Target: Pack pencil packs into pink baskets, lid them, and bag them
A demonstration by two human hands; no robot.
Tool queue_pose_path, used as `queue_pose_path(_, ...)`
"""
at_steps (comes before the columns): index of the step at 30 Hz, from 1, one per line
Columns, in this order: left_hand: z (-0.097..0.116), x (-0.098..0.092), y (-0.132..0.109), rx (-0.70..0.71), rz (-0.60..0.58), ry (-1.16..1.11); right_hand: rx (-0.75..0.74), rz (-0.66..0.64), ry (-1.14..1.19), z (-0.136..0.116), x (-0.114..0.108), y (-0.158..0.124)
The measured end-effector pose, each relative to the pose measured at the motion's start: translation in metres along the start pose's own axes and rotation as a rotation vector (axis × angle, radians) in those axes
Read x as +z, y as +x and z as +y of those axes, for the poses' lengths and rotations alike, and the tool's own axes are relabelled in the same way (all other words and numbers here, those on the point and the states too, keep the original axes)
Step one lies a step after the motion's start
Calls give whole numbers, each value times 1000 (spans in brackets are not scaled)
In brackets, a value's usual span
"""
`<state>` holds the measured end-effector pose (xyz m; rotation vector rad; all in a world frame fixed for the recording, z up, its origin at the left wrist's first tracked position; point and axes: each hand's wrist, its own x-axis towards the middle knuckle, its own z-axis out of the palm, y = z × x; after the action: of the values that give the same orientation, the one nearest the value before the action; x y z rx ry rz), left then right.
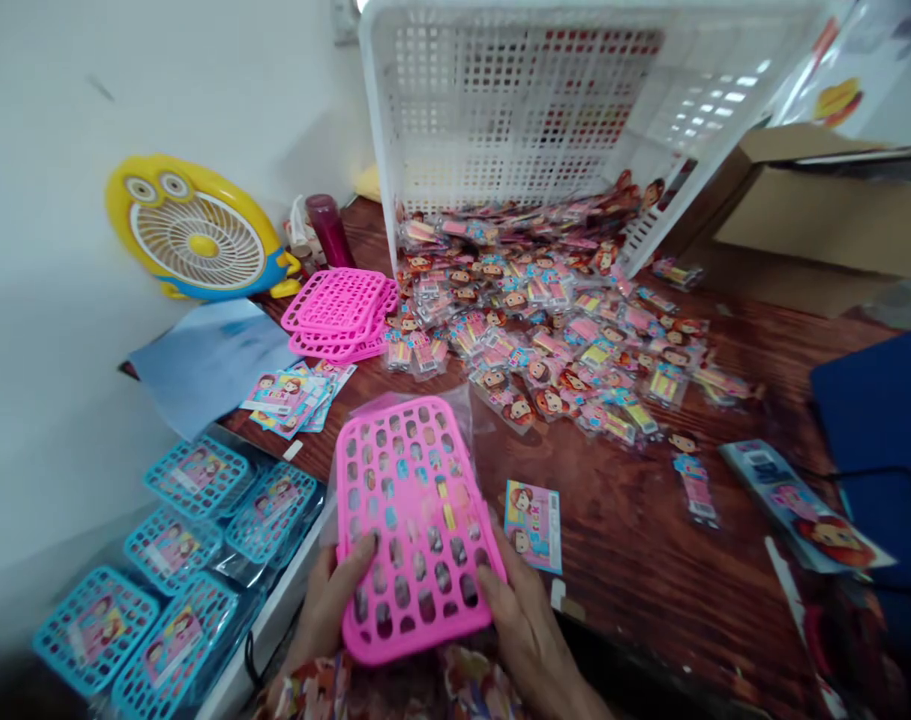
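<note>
A pink plastic basket (406, 520), its slotted face toward me, is held tilted at the table's front edge. Small packets show blurred through its slots, and a clear plastic bag (461, 410) sticks out around its far end. My left hand (335, 600) grips the near left side, thumb on the face. On the near right side my right hand (521, 610) grips it the same way. A printed card (533, 525) lies just right of the basket. Beyond it spreads a heap of small bagged packets (545, 330) with doll pictures.
A white crate (384, 130) lies tipped behind the heap. Pink slotted lids or baskets (339, 310), more cards (290, 400) and a yellow fan (200, 235) are at left. Bagged blue baskets (174, 550) sit lower left. A cardboard box (822, 220) stands at right.
</note>
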<state>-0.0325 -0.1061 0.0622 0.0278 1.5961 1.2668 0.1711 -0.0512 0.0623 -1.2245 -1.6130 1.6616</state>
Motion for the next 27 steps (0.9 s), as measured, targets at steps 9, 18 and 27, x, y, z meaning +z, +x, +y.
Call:
queue_pose_path(9, 13, 22, -6, 212, -260, 192, 161, 91, -107, 58, -13, 7)
queue_pose_path(18, 5, -14, 6, 771, -71, 686, -192, -76, -235, 26, -29, 18)
queue_pose_path(27, -5, -26, 14, 1251, 16, 943, -339, -55, -456, 31, -29, 19)
